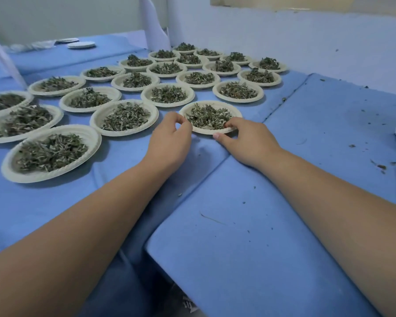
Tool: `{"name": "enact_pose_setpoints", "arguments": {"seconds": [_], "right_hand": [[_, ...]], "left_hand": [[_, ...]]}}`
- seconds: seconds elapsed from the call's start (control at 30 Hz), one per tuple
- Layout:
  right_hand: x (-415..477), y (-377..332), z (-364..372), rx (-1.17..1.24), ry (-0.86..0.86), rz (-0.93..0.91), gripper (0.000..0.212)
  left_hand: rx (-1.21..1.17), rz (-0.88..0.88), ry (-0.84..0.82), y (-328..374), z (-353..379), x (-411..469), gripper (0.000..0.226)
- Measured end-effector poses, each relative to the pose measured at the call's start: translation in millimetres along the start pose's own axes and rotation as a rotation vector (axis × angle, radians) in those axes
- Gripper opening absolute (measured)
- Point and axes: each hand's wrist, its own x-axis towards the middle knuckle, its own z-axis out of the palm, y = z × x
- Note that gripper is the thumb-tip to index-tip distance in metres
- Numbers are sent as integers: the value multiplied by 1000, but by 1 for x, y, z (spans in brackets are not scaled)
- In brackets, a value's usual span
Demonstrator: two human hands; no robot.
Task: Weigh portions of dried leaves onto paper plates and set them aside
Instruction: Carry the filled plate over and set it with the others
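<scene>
Along the cloth (249,225) fold, left hand (169,136) pinches the plate (210,102) at its left rim, right hand (245,138) at its near rim

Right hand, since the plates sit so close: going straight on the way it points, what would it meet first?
The plate whose rim the right hand pinches; beyond, probably another plate.

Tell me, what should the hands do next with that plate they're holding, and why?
Probably let go and draw back. The left hand and right hand pinch the near rim of a plate of dried leaves that already seems to rest on the blue cloth, in line with the other filled plates.
</scene>
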Motion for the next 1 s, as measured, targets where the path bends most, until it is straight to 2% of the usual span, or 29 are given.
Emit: {"name": "enact_pose_setpoints", "arguments": {"seconds": [0.6, 0.67, 0.77, 0.8, 0.9, 1.0], "right_hand": [[18, -1, 6, 8, 11, 46, 59], [12, -5, 3, -56, 35, 39, 60], [1, -13, -4, -108, 89, -29, 53], [-4, -15, -9, -97, 98, -43, 49], [-19, -18, -29, -69, 101, -58, 43], [-38, -15, -60, -34, 136, -48, 37]], "left_hand": [[124, 42, -85, 10, 0, -12, 13], [198, 157, -132, 10, 0, -18, 17], [417, 546, -134, 16, 5, -28, 35], [408, 600, -114, 21, 8, -33, 42], [344, 604, -155, 37, 20, -47, 67], [334, 629, -237, 53, 35, -58, 76]]}}
